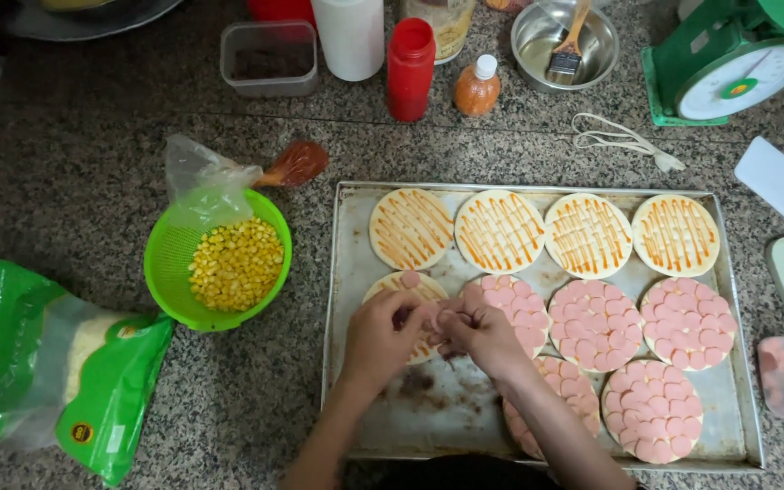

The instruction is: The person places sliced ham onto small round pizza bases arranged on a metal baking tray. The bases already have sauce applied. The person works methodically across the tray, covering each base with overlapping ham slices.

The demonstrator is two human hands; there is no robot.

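Head view: left hand (381, 334) and right hand (478, 334) pinch sausage slices (437, 318) together over a sauced dough round (407, 292) – slices may stick; drop crooked onto the tray (446, 399).

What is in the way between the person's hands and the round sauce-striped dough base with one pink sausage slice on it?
Nothing visible. The left hand and right hand meet right over that round sauce-striped dough base on the metal baking tray, partly covering it. The single pink sausage slice lies uncovered.

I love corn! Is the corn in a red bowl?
No, the corn sits in a green strainer bowl, left of the metal tray.
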